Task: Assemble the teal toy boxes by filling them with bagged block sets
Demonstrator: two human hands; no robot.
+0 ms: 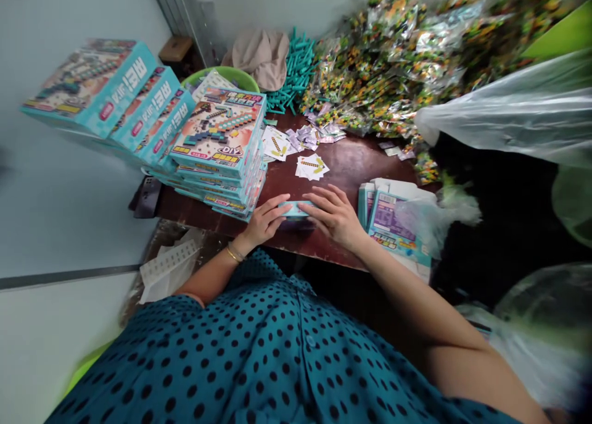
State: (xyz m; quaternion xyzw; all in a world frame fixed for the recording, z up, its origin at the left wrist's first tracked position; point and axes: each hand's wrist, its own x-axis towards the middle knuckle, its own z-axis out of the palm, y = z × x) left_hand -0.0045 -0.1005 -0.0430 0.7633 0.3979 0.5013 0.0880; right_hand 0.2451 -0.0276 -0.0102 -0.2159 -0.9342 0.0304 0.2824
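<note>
Both hands rest on a small teal box (295,208) lying on the dark wooden table (351,165) near its front edge. My left hand (264,220) grips the box's left end, fingers curled over it. My right hand (333,214) presses on the right end with fingers laid across the top. Most of the box is hidden under the hands. A gold bangle (234,253) circles my left wrist.
A tall stack of teal toy boxes (221,146) stands left, with more leaning boxes (139,97) behind. Flat unfolded boxes (393,217) lie right. Printed leaflets (312,166), bags of coloured pieces (398,60), teal sticks (296,66) and clear plastic bags (518,115) crowd the back and right.
</note>
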